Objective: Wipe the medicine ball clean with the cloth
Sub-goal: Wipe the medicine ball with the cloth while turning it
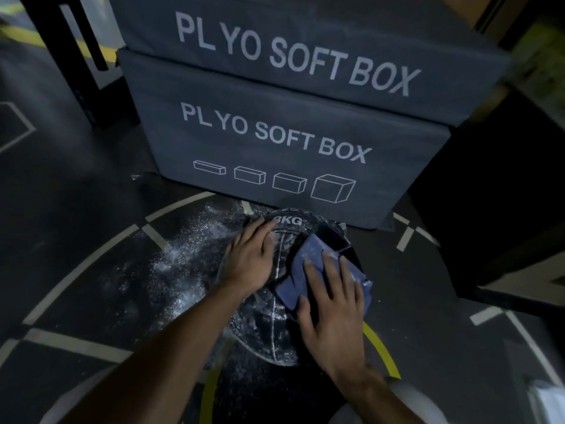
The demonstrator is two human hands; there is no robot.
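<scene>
Resting on the dark floor (pixel 76 228), just in front of the lower box (pixel 275 142) and apparently touching its base: black ball (pixel 263 328), marked "8KG" along its far edge, dusted with white specks and streaks over its near half. Lying flat across the left upper side of the ball: left hand (pixel 250 258), fingers straight and slightly spread, reaching toward the "8KG" print, gripping nothing. Pressing down on the blue cloth (pixel 298 270) on the right upper side of the ball: right hand (pixel 333 304), fingers extended and apart, palm and fingertips covering the near half of the cloth, no curl around the fabric visible. Lying bunched and creased under that hand: cloth, far corner sticking out past the fingertips, right edge hanging over the side of the ball. Spreading over the floor to the left of the ball: white powder (pixel 183 255), thickest close to the ball. Running under and around the ball: pale curved and straight floor lines (pixel 91 264) and a yellow arc (pixel 382 350). Standing stacked behind the ball: two grey boxes, upper box (pixel 305 41) sitting on the lower one, each printed "PLYO SOFT BOX", lower one also showing four box outlines. Standing at far left: dark frame (pixel 76 56)
</scene>
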